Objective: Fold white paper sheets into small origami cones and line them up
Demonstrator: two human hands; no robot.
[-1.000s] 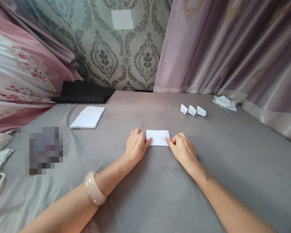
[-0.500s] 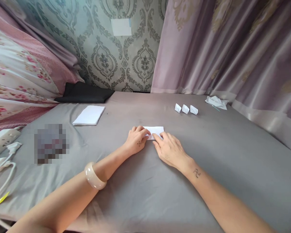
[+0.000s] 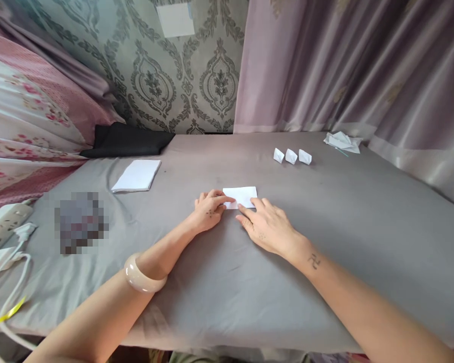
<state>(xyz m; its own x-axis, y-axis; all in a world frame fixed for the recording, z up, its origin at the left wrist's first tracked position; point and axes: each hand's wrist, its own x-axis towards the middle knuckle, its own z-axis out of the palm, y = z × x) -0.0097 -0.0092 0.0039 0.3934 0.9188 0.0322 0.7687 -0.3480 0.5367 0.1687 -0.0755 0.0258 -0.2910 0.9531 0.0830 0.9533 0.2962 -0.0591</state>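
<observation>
A small folded white paper (image 3: 241, 195) lies flat on the grey sheet (image 3: 227, 282) in the middle. My left hand (image 3: 209, 208) rests at its left end, fingers curled and a fingertip pressing the paper's near-left corner. My right hand (image 3: 267, 227) lies flat just in front of the paper, fingers stretched out, the fingertips touching its near edge. Neither hand lifts the paper. A pale bangle (image 3: 140, 276) sits on my left forearm.
Three small folded paper shapes (image 3: 292, 156) stand in a row at the back right, crumpled paper scraps (image 3: 342, 141) beyond them. A stack of white sheets (image 3: 136, 175) lies back left near a black cloth (image 3: 126, 140). A power strip (image 3: 2, 224) with cables sits far left. Curtains hang right.
My right hand slid from the paper's right end to its near edge and flattened out. My left hand stayed at the left end. The view shifted slightly.
</observation>
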